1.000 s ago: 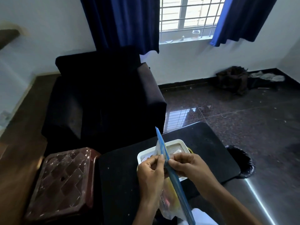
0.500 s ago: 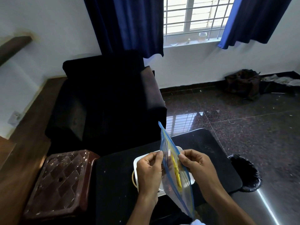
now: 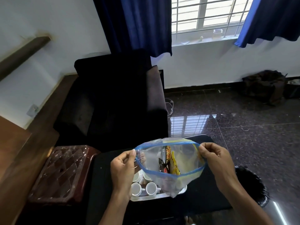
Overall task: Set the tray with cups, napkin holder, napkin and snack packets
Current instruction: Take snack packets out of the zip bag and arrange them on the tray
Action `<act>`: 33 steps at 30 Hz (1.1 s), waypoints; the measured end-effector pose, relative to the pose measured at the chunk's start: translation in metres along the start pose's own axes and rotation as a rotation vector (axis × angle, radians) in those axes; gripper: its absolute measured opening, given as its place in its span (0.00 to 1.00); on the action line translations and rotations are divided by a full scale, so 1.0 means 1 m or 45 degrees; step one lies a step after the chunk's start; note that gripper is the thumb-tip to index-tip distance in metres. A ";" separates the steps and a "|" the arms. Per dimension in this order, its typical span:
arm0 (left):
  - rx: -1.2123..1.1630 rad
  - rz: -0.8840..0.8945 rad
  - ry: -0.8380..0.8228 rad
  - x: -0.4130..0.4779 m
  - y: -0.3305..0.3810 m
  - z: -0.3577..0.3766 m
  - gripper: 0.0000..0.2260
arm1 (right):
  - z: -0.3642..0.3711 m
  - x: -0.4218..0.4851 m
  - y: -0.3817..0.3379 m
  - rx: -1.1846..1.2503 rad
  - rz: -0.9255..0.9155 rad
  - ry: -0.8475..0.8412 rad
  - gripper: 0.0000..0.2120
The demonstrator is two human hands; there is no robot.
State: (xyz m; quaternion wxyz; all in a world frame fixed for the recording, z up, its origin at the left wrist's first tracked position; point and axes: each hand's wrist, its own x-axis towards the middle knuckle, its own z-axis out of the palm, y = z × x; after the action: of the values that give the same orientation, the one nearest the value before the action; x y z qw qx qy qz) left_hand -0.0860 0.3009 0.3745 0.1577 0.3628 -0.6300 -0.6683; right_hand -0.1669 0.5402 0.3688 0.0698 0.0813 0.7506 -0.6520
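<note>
Centre-bottom of frame: both hands hold a clear zip bag (image 3: pixel 151 151) with a blue seal strip, mouth pulled wide open toward the camera. Left hand (image 3: pixel 123 169) pinches the bag's left rim between thumb and fingers, and right hand (image 3: pixel 214 158) pinches the right rim. The hands are well apart, with the open mouth between them. Inside the bag are snack packets (image 3: pixel 168 161), standing roughly upright: one dark with red, one yellow, one orange-patterned; exact count cannot be told. Directly under the bag is a pale tray (image 3: pixel 155 196) on a black table (image 3: pixel 107 184), partly hidden by the bag. White cups (image 3: pixel 151 188) sit in the tray's left part, several visible with handles, close together. The bag's lower end hangs over the tray; contact is unclear. Lower left is a maroon patterned stool (image 3: pixel 63 172), just beside the table. Centre is a black armchair (image 3: pixel 113 98). Top is a barred window (image 3: pixel 203 13) with blue curtains (image 3: pixel 134 23). Lower right is a black basket (image 3: pixel 258 187) on a dark glossy floor (image 3: pixel 243 135).
</note>
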 end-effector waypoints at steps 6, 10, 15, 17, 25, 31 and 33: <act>0.040 0.140 0.192 -0.023 -0.004 0.017 0.11 | -0.009 0.013 -0.020 0.020 -0.093 -0.176 0.08; -0.009 0.005 0.166 -0.045 -0.004 0.039 0.12 | 0.001 0.006 -0.037 0.015 -0.196 -0.305 0.07; -0.085 -0.447 -0.033 -0.059 -0.020 0.064 0.21 | 0.007 -0.001 -0.044 0.015 -0.186 -0.379 0.08; -0.135 -0.487 -0.061 -0.063 -0.023 0.068 0.17 | 0.001 0.000 -0.042 0.016 -0.187 -0.367 0.08; -0.287 -0.451 -0.231 -0.072 -0.021 0.066 0.16 | -0.045 -0.005 -0.013 -0.135 -0.192 -0.243 0.06; -0.246 -0.415 -0.266 -0.077 -0.013 0.053 0.16 | -0.044 -0.030 0.012 -0.323 -0.305 -0.167 0.08; -0.235 -0.407 -0.262 -0.077 -0.012 0.046 0.18 | -0.037 -0.038 0.013 -0.532 -0.545 -0.131 0.09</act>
State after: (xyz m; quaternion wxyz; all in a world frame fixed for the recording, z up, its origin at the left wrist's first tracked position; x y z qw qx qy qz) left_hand -0.0615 0.3874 0.3823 0.0173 0.3719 -0.5133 -0.7733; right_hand -0.1266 0.5772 0.3697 -0.0160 -0.1281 0.8640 -0.4867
